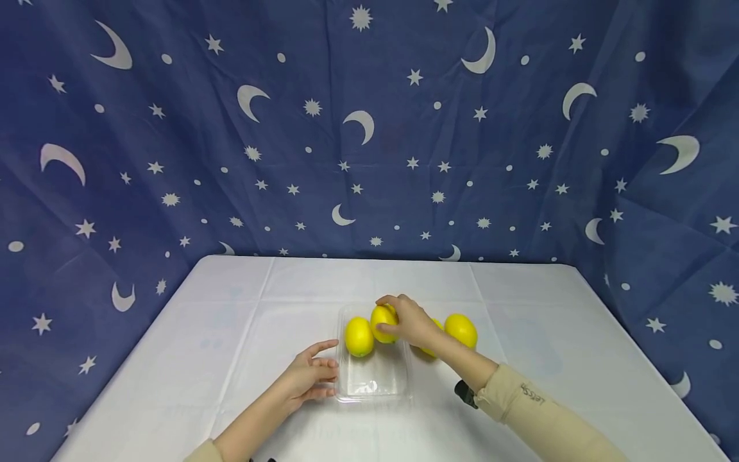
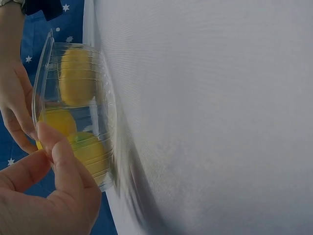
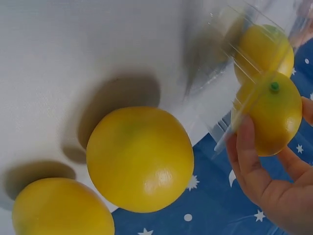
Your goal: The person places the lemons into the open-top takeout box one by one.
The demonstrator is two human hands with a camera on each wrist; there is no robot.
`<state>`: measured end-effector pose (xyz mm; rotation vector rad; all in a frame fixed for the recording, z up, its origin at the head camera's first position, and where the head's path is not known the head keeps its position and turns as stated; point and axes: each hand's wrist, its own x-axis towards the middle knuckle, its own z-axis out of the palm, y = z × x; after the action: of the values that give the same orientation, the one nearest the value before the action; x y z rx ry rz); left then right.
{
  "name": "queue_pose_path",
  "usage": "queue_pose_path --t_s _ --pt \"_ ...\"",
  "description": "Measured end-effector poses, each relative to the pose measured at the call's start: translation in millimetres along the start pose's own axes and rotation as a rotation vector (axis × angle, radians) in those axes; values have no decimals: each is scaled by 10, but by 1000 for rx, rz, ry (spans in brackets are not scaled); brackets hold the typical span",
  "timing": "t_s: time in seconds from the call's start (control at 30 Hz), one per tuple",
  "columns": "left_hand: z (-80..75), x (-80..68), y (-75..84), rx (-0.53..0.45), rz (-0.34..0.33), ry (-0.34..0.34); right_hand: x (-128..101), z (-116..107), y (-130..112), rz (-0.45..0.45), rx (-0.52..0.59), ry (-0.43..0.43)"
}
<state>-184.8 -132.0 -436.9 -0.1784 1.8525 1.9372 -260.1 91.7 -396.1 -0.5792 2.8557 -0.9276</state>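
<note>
The right hand has its grip curled round a lemon, thumb on the near side and fingers over the top, and holds it at the far end of a clear plastic tray that sits on the white tabletop. In the right wrist view the lemon's green stem end faces outward and the fruit looks to be right at the tray's rim, so I cannot tell whether it already rests on the tray floor or hangs just above it. Another lemon lies inside the tray, just to the left of the held one and close enough that the two seem to touch. The left hand is relaxed, fingers fairly straight, its tips against the tray's left wall; the left wrist view shows a thumb pressed on the thin rim. Two more lemons wait outside the tray on its right: one in plain sight, one mostly hidden behind the right wrist. To set this lemon down well, I would judge it wise to lower it beside its neighbour without knocking it, keep the left fingers bracing the light tray so it does not slide, and let go only once the fruit sits settled.
</note>
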Motion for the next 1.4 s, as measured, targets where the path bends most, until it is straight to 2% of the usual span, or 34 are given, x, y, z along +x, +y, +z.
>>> queue_pose_path --t_s 0.27,0.47,0.67,0.83,1.13,1.33,1.4 --pt "25 18 18 7 4 11 -32 68 -19 -17 -106 25" --pt "33 9 7 30 -4 56 -6 195 19 -79 -251 34" --pt "30 6 7 28 2 43 23 268 22 -130 -352 17" --pt "27 17 10 14 7 31 9 272 -2 -157 -405 37" --pt "26 30 4 23 1 66 11 285 -36 -170 -439 57" --pt "33 20 10 20 -1 62 -21 286 -75 -211 -547 74" --pt "34 18 9 19 0 62 -40 282 -86 -224 -549 75"
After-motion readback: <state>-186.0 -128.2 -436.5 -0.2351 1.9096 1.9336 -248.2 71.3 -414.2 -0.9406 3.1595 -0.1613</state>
